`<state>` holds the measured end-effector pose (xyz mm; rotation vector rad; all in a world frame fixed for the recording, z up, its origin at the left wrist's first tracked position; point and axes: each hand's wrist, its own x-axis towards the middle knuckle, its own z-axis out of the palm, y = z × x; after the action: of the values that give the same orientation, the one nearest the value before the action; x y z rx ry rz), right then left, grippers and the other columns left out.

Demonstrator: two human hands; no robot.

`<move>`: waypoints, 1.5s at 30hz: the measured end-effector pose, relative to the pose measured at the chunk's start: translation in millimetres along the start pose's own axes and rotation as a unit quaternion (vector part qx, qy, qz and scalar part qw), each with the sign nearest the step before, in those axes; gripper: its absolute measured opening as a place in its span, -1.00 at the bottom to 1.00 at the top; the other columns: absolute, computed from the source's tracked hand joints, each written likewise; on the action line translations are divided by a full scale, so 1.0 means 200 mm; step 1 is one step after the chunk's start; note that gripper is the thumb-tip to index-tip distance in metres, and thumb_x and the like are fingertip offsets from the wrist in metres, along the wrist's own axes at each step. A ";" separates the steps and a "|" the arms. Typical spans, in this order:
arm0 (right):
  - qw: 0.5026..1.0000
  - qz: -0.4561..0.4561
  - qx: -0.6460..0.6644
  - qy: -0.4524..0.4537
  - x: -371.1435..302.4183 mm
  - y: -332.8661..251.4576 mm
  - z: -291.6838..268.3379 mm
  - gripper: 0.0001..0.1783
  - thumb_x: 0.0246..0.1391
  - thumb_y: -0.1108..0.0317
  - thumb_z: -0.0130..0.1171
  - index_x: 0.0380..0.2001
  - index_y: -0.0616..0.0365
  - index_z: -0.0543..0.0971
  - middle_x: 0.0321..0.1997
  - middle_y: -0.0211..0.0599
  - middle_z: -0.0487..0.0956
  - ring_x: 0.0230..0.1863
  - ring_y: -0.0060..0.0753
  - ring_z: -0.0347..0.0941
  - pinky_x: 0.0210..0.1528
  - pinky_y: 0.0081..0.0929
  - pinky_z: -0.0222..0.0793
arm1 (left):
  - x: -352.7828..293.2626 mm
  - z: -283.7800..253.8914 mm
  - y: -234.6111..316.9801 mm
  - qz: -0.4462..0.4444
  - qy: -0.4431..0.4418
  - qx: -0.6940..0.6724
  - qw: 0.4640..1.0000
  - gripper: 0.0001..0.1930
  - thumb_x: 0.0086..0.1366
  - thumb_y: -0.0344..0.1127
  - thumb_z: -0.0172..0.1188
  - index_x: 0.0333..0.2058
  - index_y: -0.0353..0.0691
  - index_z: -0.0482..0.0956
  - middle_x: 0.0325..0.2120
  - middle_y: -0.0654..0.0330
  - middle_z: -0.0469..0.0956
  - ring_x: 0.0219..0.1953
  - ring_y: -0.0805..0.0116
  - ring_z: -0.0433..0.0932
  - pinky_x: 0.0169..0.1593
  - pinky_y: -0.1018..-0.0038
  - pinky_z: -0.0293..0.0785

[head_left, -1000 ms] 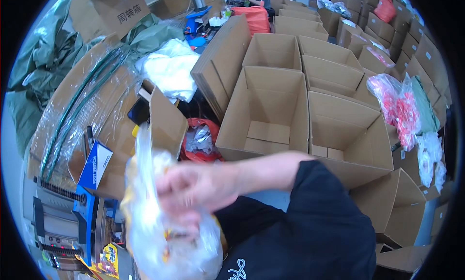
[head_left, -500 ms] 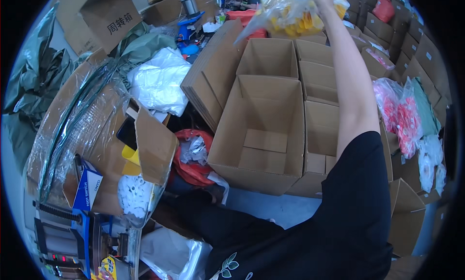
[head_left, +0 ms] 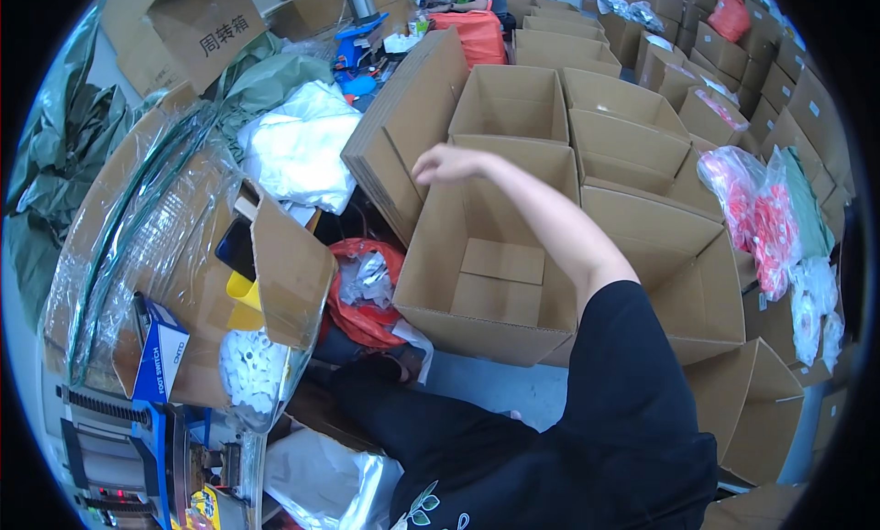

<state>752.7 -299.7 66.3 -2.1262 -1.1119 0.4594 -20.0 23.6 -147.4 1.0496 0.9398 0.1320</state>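
Observation:
My right hand reaches out over the left rim of an open cardboard box, beside a leaning stack of flattened cardboard. Its fingers are loosely bent and I see nothing held in them. The bare forearm crosses above the box, which shows only its bare inner flaps. Behind it stands another open box, and more open boxes line up to the right. My left hand cannot be made out; the dark sleeve on that side runs into shadow.
On the left are a plastic-wrapped carton, a blue-and-white box and a bag of white parts. A red bag sits beside the near box. Bags of pink-red items lie at right; a blue-framed machine stands lower left.
My right hand has let go of the clear bag of yellow items, which is out of sight. The hand has swung left and nearer, over the box and by the flattened cardboard.

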 end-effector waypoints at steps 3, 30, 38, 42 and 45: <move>0.988 -0.129 -0.023 -0.077 0.01 -0.25 0.30 -0.54 0.10 0.11 0.22 -0.03 0.19 0.58 -0.06 -0.17 0.64 -0.13 -0.27 0.60 -0.06 -0.36 0.50 | 0.21 -0.06 -0.03 0.024 0.030 0.066 0.997 -0.57 0.31 -0.10 0.11 0.02 -0.26 0.40 -0.12 0.12 0.48 -0.16 0.32 0.45 -0.10 0.37 0.32; 0.844 -0.237 0.108 -0.470 -0.89 -1.65 2.78 -0.67 0.16 0.14 0.14 -0.27 0.23 0.60 -0.39 -0.23 0.63 -0.40 -0.22 0.55 -0.31 -0.27 0.46 | -0.63 0.51 0.23 0.301 0.240 -0.165 0.908 -0.60 0.39 -0.27 0.11 0.09 -0.25 0.24 -0.06 0.07 0.56 -0.02 0.32 0.55 0.00 0.40 0.48; 0.630 0.240 0.704 -0.224 -0.12 -0.83 2.18 -0.81 0.30 0.28 0.02 -0.12 0.10 0.48 -0.25 -0.37 0.55 -0.16 -0.57 0.47 -0.14 -0.59 0.41 | -0.49 0.65 -0.08 0.302 0.277 0.250 0.877 -0.47 0.17 -0.17 0.33 0.11 -0.17 0.47 0.04 0.15 0.52 0.14 0.18 0.41 0.21 0.25 0.27; 0.934 -0.005 0.352 0.060 -0.33 -1.10 2.05 -0.67 0.24 0.38 0.07 0.05 0.23 0.43 0.10 -0.19 0.45 0.16 -0.35 0.36 0.20 -0.38 0.26 | -0.41 0.73 -0.12 0.306 0.291 0.407 0.810 -0.48 0.10 -0.20 0.35 0.07 -0.03 0.52 0.08 0.17 0.47 0.16 0.08 0.36 0.27 0.17 0.13; 0.905 -0.412 0.101 0.027 -0.46 -1.28 2.01 -0.65 0.07 0.52 0.19 -0.03 0.23 0.50 0.08 -0.14 0.49 0.10 -0.24 0.43 0.25 -0.26 0.22 | -0.37 0.68 -0.14 0.311 0.286 0.351 0.836 -0.48 0.08 -0.28 0.35 0.08 -0.03 0.52 0.07 0.15 0.47 0.16 0.11 0.37 0.20 0.21 0.25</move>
<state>318.5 -109.8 -35.1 -1.3040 -1.7034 0.0987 22.5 -121.1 -103.2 2.0638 1.1785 0.7179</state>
